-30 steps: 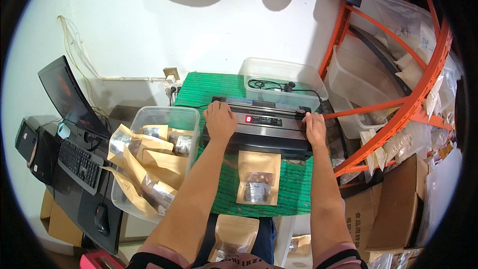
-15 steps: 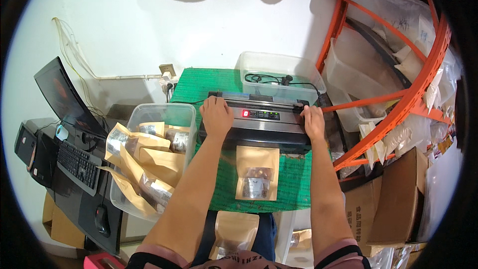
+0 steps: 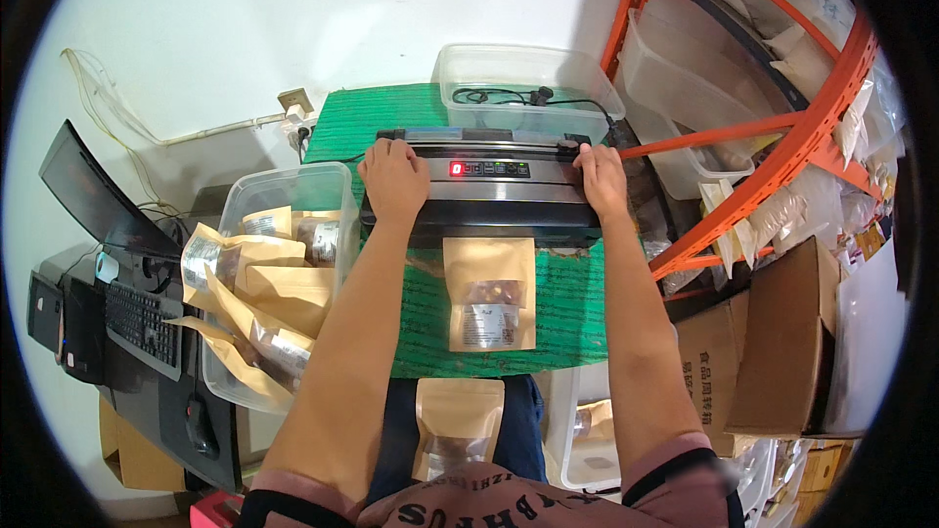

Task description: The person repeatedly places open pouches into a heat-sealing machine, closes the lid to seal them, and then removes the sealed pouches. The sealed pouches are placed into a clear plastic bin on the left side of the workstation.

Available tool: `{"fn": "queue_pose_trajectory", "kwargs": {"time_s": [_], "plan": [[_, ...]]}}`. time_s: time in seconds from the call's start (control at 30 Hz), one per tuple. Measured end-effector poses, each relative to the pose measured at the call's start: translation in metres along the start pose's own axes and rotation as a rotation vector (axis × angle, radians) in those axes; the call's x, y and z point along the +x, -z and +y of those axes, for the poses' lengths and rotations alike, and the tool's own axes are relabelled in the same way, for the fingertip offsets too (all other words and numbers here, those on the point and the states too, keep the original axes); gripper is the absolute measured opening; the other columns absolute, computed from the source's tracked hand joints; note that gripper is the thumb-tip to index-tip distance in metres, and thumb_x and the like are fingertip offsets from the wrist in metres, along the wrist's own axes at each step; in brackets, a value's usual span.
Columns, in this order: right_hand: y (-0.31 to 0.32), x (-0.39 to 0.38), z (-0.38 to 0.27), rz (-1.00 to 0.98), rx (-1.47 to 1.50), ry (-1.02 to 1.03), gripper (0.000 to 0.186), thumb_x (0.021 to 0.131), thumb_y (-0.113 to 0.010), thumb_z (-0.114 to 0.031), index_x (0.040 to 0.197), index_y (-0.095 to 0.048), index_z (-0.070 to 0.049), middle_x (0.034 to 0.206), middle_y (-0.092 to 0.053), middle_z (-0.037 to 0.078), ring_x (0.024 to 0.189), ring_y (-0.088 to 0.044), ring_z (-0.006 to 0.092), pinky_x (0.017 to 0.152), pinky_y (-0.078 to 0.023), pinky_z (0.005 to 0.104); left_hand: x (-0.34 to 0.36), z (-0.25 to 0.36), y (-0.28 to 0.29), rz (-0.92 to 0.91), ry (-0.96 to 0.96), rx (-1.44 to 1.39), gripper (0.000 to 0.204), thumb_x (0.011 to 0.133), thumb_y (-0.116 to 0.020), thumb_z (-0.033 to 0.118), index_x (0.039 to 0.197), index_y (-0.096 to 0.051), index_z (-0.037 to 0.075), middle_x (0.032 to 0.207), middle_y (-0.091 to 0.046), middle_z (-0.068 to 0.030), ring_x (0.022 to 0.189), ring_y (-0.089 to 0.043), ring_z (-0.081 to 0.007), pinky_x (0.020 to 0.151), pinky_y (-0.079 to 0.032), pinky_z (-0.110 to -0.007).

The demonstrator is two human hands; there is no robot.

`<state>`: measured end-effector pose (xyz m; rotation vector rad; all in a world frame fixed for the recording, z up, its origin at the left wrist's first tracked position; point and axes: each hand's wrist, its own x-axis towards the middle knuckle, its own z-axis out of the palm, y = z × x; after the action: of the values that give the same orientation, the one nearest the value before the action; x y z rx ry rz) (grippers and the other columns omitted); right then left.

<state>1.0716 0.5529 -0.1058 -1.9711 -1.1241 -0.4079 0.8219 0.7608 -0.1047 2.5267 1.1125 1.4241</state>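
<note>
My left hand (image 3: 396, 176) rests on the left end of a black and silver sealing machine (image 3: 499, 198), fingers curled over its top. My right hand (image 3: 602, 176) grips the machine's right end at the latch. A red lit display (image 3: 456, 168) shows on the control strip. A kraft pouch with a clear window and label (image 3: 489, 288) lies flat on the green mat (image 3: 421, 352), its top against the machine's front. A second kraft pouch (image 3: 460, 411) rests on my lap between my forearms.
A clear tub (image 3: 235, 196) of several pouches is at left, beside a monitor (image 3: 98, 205), keyboard (image 3: 137, 328) and mouse (image 3: 199, 430). A tub with a cord (image 3: 533, 64) is behind the machine. Orange shelving (image 3: 734, 220) and cardboard boxes (image 3: 782, 332) stand at right.
The whole scene sits higher in the picture as the camera has shifted. Both hands stay on the ends of the machine, with no clear movement against it.
</note>
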Motion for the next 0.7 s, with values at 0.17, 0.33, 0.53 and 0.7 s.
{"fn": "queue_pose_trajectory", "kwargs": {"time_s": [0.17, 0.33, 0.53, 0.7], "plan": [[0.0016, 0.0017, -0.003, -0.007, 0.01, 0.015, 0.046, 0.1, -0.043, -0.032, 0.07, -0.064, -0.004, 0.082, -0.063, 0.014, 0.085, -0.054, 0.0347, 0.081, -0.042, 0.0442, 0.0008, -0.0004, -0.0001, 0.015, -0.003, 0.005, 0.007, 0.075, -0.064, 0.012, 0.077, -0.058, 0.008, 0.089, -0.055, -0.0089, 0.094, -0.053, -0.0297, 0.084, -0.039, -0.044], [-0.0006, 0.0002, 0.0014, -0.007, -0.016, 0.001, 0.044, 0.099, -0.044, -0.031, 0.071, -0.064, -0.004, 0.083, -0.063, 0.015, 0.085, -0.054, 0.0352, 0.08, -0.043, 0.0456, 0.0004, -0.002, -0.0021, 0.016, -0.017, 0.023, 0.007, 0.076, -0.064, 0.012, 0.077, -0.059, 0.009, 0.088, -0.055, -0.0084, 0.093, -0.054, -0.0298, 0.084, -0.039, -0.044], [-0.0014, 0.0012, 0.0017, 0.013, 0.0, 0.007, 0.045, 0.099, -0.044, -0.032, 0.07, -0.064, -0.004, 0.082, -0.062, 0.015, 0.084, -0.054, 0.0348, 0.079, -0.043, 0.0449, 0.0006, -0.0022, -0.002, 0.007, -0.01, 0.026, 0.006, 0.077, -0.064, 0.014, 0.078, -0.06, 0.009, 0.088, -0.057, -0.0083, 0.093, -0.055, -0.031, 0.082, -0.041, -0.045], [-0.0007, 0.0009, 0.0008, 0.0, -0.015, 0.003, 0.047, 0.1, -0.042, -0.033, 0.07, -0.064, -0.004, 0.082, -0.062, 0.014, 0.085, -0.054, 0.0342, 0.08, -0.042, 0.0445, 0.0007, -0.0015, -0.0016, 0.002, 0.004, 0.027, 0.006, 0.077, -0.064, 0.013, 0.078, -0.06, 0.009, 0.089, -0.056, -0.0077, 0.095, -0.054, -0.0297, 0.083, -0.04, -0.044]]}}
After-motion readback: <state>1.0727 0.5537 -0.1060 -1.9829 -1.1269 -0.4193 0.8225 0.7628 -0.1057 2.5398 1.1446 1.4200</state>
